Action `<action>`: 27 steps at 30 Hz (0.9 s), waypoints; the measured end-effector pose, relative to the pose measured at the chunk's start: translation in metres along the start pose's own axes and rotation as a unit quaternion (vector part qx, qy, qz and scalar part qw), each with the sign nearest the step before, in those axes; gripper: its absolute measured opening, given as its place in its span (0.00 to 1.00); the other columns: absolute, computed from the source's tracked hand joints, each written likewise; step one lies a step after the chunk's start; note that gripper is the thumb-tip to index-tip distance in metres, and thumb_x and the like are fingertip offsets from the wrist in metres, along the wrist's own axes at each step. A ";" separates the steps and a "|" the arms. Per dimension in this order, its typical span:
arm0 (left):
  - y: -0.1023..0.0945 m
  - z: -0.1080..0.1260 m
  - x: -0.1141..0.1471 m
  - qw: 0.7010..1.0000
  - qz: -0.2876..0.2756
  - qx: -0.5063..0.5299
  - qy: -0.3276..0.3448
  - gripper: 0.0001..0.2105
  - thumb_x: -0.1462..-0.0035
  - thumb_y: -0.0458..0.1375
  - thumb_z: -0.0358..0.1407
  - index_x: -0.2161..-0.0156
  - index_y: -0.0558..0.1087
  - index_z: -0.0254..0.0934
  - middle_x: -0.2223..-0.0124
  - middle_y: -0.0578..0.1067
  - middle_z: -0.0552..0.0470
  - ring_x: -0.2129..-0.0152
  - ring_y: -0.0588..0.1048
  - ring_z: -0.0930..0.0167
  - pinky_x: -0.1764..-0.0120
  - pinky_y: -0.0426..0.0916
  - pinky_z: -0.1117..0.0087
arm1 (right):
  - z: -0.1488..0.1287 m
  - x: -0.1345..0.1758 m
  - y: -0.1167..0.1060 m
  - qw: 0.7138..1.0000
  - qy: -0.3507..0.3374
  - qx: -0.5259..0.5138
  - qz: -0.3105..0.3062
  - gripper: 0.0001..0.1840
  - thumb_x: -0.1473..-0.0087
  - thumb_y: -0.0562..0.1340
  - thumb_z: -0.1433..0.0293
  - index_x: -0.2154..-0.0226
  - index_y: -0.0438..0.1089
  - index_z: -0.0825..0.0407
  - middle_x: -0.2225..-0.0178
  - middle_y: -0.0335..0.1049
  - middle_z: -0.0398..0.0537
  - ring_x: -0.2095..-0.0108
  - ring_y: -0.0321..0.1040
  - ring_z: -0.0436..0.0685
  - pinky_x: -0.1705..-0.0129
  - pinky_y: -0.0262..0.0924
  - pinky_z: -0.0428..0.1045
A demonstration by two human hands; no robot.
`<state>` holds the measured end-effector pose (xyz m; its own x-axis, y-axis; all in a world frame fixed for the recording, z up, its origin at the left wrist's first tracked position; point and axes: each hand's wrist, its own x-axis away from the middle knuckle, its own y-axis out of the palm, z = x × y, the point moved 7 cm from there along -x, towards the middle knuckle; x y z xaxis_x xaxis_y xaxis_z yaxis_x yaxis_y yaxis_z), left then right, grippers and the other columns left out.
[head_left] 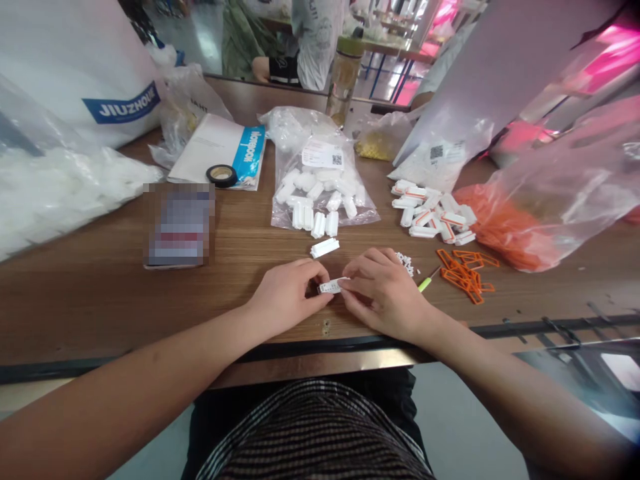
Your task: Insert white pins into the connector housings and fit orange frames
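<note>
Near the table's front edge, my left hand (295, 290) pinches one end of a white plastic connector housing (330, 286) with a row of small holes. The fingers of my right hand (383, 290) close on its other end. Just beyond lies a loose white housing (325, 248), and more stand at the mouth of a clear bag (320, 167). Right of my right hand are a heap of tiny white pieces (406, 263), a pick with a green handle (425, 285) and several orange plastic frames (465, 273). Behind these, white housings with orange strips (435, 210) form a pile.
A blurred phone-like object (179, 227), a notebook (215, 150) and a roll of black tape (221, 175) lie left. Large bags (60, 167) flank the table, one holding orange parts (525, 220). A bottle (345, 80) stands behind; a person (315, 47) is beyond it.
</note>
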<state>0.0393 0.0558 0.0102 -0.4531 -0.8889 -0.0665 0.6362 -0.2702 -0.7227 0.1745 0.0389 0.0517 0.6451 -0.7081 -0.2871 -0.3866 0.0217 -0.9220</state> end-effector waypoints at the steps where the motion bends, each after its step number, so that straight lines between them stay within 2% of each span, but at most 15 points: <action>1: 0.000 0.000 0.000 1.000 -0.001 -0.002 -0.003 0.05 0.45 0.62 0.39 0.65 0.74 0.40 0.73 0.69 0.56 0.75 0.67 0.72 0.69 0.62 0.69 | 0.003 0.002 -0.003 1.000 0.003 -0.008 0.006 0.11 0.41 0.59 0.67 0.66 0.78 0.47 0.63 0.76 0.47 0.62 0.67 0.58 0.57 0.56 0.57; 3: -0.001 0.000 0.000 1.000 -0.003 -0.006 -0.010 0.05 0.46 0.62 0.38 0.65 0.74 0.40 0.73 0.69 0.57 0.75 0.67 0.72 0.69 0.61 0.69 | 0.020 0.010 -0.013 0.998 0.033 -0.033 0.038 0.10 0.41 0.60 0.67 0.64 0.78 0.46 0.61 0.77 0.47 0.61 0.69 0.57 0.56 0.58 0.56; 6: -0.001 0.000 0.000 1.000 -0.011 -0.010 -0.016 0.05 0.46 0.62 0.38 0.65 0.74 0.40 0.72 0.69 0.56 0.75 0.67 0.72 0.69 0.61 0.69 | 0.066 0.032 -0.036 0.988 0.126 -0.043 0.081 0.09 0.41 0.61 0.66 0.65 0.78 0.48 0.63 0.77 0.48 0.61 0.72 0.57 0.54 0.62 0.55; 7: 0.000 0.000 -0.001 1.000 -0.012 -0.011 -0.018 0.05 0.46 0.62 0.38 0.65 0.74 0.40 0.72 0.69 0.56 0.75 0.67 0.72 0.69 0.61 0.69 | 0.082 0.041 -0.041 0.985 0.155 -0.037 0.073 0.09 0.42 0.61 0.65 0.65 0.78 0.49 0.64 0.78 0.48 0.62 0.72 0.57 0.55 0.63 0.55; 9: 0.000 -0.001 -0.001 1.000 -0.013 -0.013 -0.018 0.05 0.46 0.62 0.38 0.65 0.74 0.40 0.72 0.69 0.56 0.75 0.67 0.72 0.68 0.61 0.68 | 0.113 0.058 -0.046 0.975 0.220 -0.015 0.018 0.10 0.44 0.62 0.63 0.67 0.79 0.49 0.65 0.78 0.49 0.64 0.73 0.58 0.58 0.64 0.55; 11: 0.001 -0.001 -0.001 1.000 -0.014 -0.015 -0.017 0.05 0.45 0.62 0.38 0.64 0.73 0.40 0.72 0.69 0.56 0.75 0.67 0.72 0.68 0.60 0.68 | 0.133 0.071 -0.048 0.963 0.266 0.018 -0.030 0.10 0.47 0.63 0.61 0.70 0.79 0.48 0.67 0.79 0.48 0.66 0.73 0.59 0.59 0.63 0.55; 16: 0.002 -0.001 -0.002 1.000 -0.016 -0.015 -0.018 0.05 0.46 0.62 0.38 0.65 0.73 0.39 0.72 0.69 0.56 0.75 0.67 0.72 0.68 0.60 0.68 | 0.139 0.079 -0.044 0.950 0.285 0.092 -0.086 0.11 0.47 0.63 0.62 0.76 0.76 0.48 0.72 0.78 0.48 0.68 0.72 0.62 0.63 0.61 0.56; 19: 0.001 -0.002 -0.002 1.000 -0.016 -0.013 -0.018 0.05 0.46 0.62 0.38 0.65 0.73 0.40 0.72 0.68 0.56 0.75 0.67 0.72 0.69 0.60 0.68 | 0.137 0.076 -0.041 0.957 0.260 0.100 -0.086 0.09 0.47 0.61 0.66 0.71 0.78 0.49 0.67 0.80 0.49 0.64 0.73 0.63 0.60 0.62 0.57; 23: 0.002 -0.003 -0.001 1.000 -0.017 -0.011 -0.019 0.06 0.45 0.62 0.39 0.64 0.74 0.40 0.72 0.69 0.56 0.76 0.67 0.72 0.69 0.60 0.69 | 0.143 0.078 -0.041 0.968 0.222 0.086 -0.079 0.12 0.45 0.60 0.67 0.66 0.80 0.48 0.63 0.80 0.47 0.59 0.74 0.62 0.53 0.63 0.57; 27: 0.002 -0.003 -0.001 1.000 -0.016 -0.012 -0.017 0.06 0.45 0.62 0.38 0.64 0.74 0.40 0.72 0.69 0.56 0.75 0.67 0.72 0.68 0.60 0.69 | 0.154 0.088 -0.048 0.962 0.260 0.065 -0.043 0.13 0.45 0.61 0.65 0.62 0.81 0.47 0.63 0.81 0.46 0.62 0.75 0.60 0.57 0.66 0.55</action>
<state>0.0394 0.0576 0.0072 -0.4509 -0.8923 -0.0209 0.6063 -0.2890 -0.7409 0.3508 0.0842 0.0310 0.2408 -0.9680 -0.0704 -0.2396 0.0110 -0.9708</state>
